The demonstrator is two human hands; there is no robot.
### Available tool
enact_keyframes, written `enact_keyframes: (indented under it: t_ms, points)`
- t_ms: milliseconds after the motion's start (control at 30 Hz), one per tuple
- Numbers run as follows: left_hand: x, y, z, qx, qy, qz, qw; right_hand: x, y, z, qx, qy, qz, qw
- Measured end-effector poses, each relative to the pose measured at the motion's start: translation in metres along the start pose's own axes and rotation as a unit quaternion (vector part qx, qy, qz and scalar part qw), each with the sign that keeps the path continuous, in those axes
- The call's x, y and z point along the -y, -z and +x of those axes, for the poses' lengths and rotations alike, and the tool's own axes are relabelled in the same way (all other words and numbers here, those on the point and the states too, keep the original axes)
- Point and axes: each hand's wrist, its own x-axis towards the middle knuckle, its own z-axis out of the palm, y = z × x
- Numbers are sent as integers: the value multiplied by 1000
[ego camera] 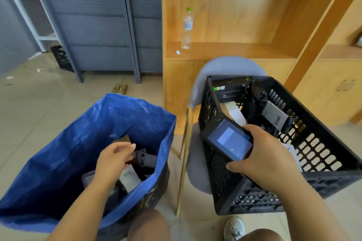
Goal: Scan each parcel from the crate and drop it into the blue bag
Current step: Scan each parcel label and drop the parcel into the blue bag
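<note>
Blue bag [64, 143] mouth wide open

The left hand [113, 157] reaches forward and down on a bare, outstretched forearm, fingers loosely curled and gripping nothing visible. The right hand [260, 152] is extended palm down, fingers and thumb wrapped around a scanner [228, 139].

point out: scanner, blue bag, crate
scanner [230, 140]: head view, on its lit screen.
blue bag [109, 123]: head view, on the inner back wall.
crate [317, 148]: head view, on the slotted right wall.
</note>
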Motion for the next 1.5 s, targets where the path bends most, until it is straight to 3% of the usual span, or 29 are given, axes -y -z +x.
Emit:
enact_keyframes:
  t_ms: [133,267,467,633,833,1033,1133,1267,1500]
  points:
    - [-20,-47,-2,59,-9,-12,998,-27,17,2,-25,-44,-7,999]
    - [-49,-105,1,128,-74,14,989,-62,37,5,-50,-93,-4,994]
    - [-99,-219,12,248,-173,77,950,-119,56,20,-92,-167,-8,982]
    - [-125,-329,24,277,-246,160,915,-164,66,49,-107,-208,2,972]
    - [-127,-425,63,278,-269,322,864,-212,69,87,-151,-226,-23,962]
    - [-128,-488,97,282,-242,413,831,-245,64,115,-162,-232,-32,959]
    - [-128,-502,104,287,-225,409,836,-253,61,122,-153,-231,-22,960]
    - [-123,-504,102,237,-277,384,848,-257,60,122,-140,-230,-17,963]
    - [-121,-457,92,203,-314,316,872,-245,68,97,-148,-219,-9,964]
